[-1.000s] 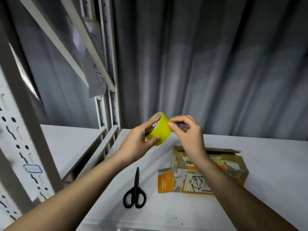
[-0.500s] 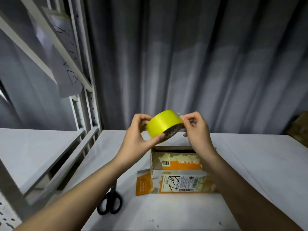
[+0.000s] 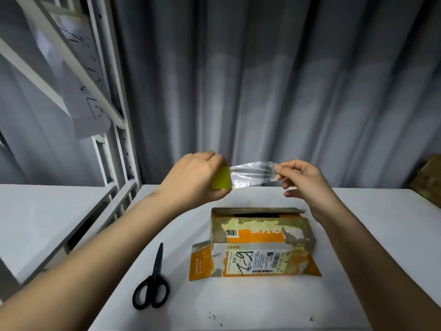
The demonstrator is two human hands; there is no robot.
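My left hand (image 3: 191, 177) grips a yellow roll of tape (image 3: 222, 179), most of it hidden behind the fingers. A clear strip of tape (image 3: 250, 174) stretches from the roll to the right, and my right hand (image 3: 303, 177) pinches its free end between thumb and fingers. Both hands are held in the air above a worn orange and brown cardboard box (image 3: 260, 242) on the white table (image 3: 238, 304). The box has a shipping label on its front, a gap along its far top edge and a flap hanging open at its left end.
Black scissors (image 3: 152, 283) lie shut on the table left of the box. A white metal shelf rack (image 3: 114, 115) with a paper sheet (image 3: 81, 91) stands at the left. Grey curtains (image 3: 274, 91) hang behind. A brown object (image 3: 429, 180) sits at the far right edge.
My hands have moved apart: the right hand has pulled a clear strip off the roll to the right, and the left hand now covers most of the roll. The view shifted rightwards.
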